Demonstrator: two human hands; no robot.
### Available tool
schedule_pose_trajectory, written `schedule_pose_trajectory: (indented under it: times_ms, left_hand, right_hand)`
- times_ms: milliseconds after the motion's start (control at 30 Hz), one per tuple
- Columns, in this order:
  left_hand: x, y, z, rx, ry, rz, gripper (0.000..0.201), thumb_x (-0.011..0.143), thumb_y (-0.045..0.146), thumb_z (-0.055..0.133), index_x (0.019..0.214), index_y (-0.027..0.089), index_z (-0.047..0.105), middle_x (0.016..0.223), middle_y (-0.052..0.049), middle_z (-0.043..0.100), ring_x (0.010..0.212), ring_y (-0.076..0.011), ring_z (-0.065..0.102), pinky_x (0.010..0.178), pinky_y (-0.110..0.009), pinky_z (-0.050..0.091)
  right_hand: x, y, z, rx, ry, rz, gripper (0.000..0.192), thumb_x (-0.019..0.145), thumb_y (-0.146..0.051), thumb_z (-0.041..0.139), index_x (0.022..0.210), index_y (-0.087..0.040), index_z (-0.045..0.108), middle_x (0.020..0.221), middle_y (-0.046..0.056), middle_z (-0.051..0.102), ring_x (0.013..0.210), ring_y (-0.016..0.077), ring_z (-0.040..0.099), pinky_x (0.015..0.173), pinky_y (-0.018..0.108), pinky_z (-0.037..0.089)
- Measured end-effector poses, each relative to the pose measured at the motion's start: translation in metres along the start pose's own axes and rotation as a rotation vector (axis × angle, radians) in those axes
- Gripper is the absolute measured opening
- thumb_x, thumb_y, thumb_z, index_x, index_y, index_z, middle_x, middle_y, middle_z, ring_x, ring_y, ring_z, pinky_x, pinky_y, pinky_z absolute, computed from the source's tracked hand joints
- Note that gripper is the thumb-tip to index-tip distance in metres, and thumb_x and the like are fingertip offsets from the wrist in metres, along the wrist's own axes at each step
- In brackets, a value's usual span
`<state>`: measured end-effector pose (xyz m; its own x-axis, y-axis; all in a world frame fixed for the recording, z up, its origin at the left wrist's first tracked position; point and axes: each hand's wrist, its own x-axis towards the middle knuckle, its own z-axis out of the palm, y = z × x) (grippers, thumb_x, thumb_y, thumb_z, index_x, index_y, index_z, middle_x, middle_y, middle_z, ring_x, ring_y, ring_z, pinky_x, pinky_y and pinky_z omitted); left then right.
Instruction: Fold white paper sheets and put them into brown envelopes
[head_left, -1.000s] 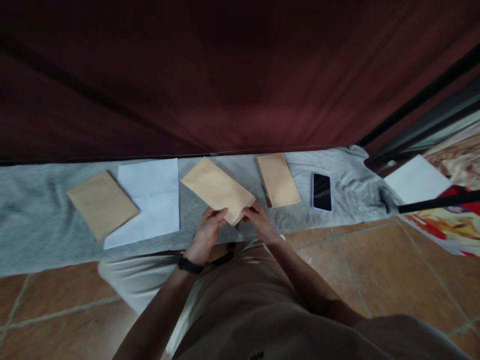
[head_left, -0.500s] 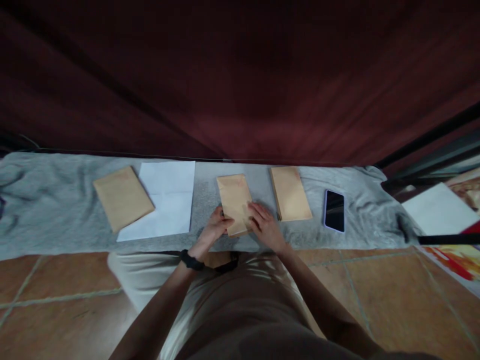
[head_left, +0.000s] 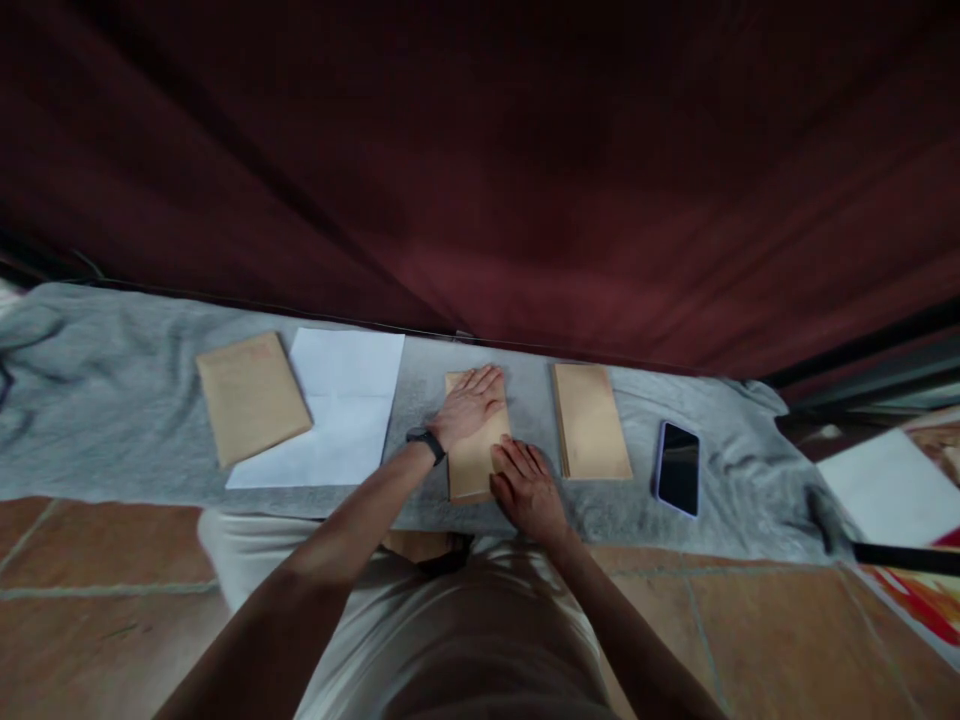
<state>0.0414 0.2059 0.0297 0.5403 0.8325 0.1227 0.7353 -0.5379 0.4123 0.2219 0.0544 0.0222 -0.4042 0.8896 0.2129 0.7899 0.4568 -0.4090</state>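
A grey cloth covers the floor. At its centre lies the middle envelope, flat. The left hand rests on the envelope's far half, fingers extended and slightly spread. The right hand presses its near right corner, fingers together, flat.

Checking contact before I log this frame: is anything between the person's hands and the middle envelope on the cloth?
Nothing visible. The left hand lies flat on the middle envelope, and the right hand presses its near right edge, both directly on the paper.
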Motion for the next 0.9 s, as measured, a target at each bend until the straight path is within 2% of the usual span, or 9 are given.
schedule_pose_trajectory:
  times_ms: [133,267,533,733,900]
  left_hand:
    - [0.006,-0.016,0.008,0.022,-0.047,0.048,0.06,0.106,0.044,0.037,0.159,0.017,0.04,0.167,-0.011,0.037,0.158,-0.0242,0.026,0.131,-0.047,0.013]
    - [-0.001,-0.018,0.01,0.015,-0.057,0.091,0.061,0.106,0.047,0.039,0.16,0.017,0.04,0.168,-0.011,0.036,0.159,-0.0232,0.023,0.132,-0.045,0.009]
    - [-0.022,-0.006,0.016,0.021,-0.051,0.136,0.058,0.107,0.04,0.036,0.16,0.014,0.039,0.17,-0.012,0.032,0.159,-0.0222,0.025,0.132,-0.04,0.013]
    - [-0.038,0.004,0.019,0.129,-0.076,0.153,0.059,0.108,0.043,0.032,0.16,0.014,0.038,0.169,-0.01,0.034,0.159,-0.02,0.025,0.131,-0.038,0.016]
    - [-0.052,0.014,0.023,0.153,-0.076,0.178,0.059,0.109,0.044,0.032,0.159,0.013,0.039,0.169,-0.011,0.035,0.158,-0.02,0.026,0.131,-0.038,0.016]
  right_hand:
    - [0.001,0.0,-0.001,0.008,-0.014,0.007,0.047,0.105,-0.031,0.05,0.151,-0.022,0.052,0.155,0.013,0.054,0.146,0.0286,0.048,0.122,0.053,0.037]
    - [0.003,0.0,-0.002,0.018,-0.022,0.014,0.046,0.104,-0.032,0.052,0.15,-0.024,0.053,0.155,0.013,0.055,0.146,0.0288,0.048,0.122,0.053,0.036]
    - [0.003,0.004,-0.001,0.08,-0.002,-0.013,0.04,0.104,-0.023,0.047,0.143,-0.021,0.057,0.148,0.013,0.06,0.142,0.0252,0.052,0.124,0.052,0.034]
    - [0.0,0.012,0.008,0.115,0.091,-0.026,0.04,0.101,-0.016,0.048,0.139,-0.02,0.059,0.14,0.013,0.065,0.134,0.0245,0.057,0.12,0.052,0.041]
    - [-0.004,0.018,0.014,0.187,0.141,0.032,0.038,0.099,-0.013,0.045,0.13,-0.021,0.066,0.13,0.012,0.069,0.126,0.0256,0.061,0.113,0.05,0.048]
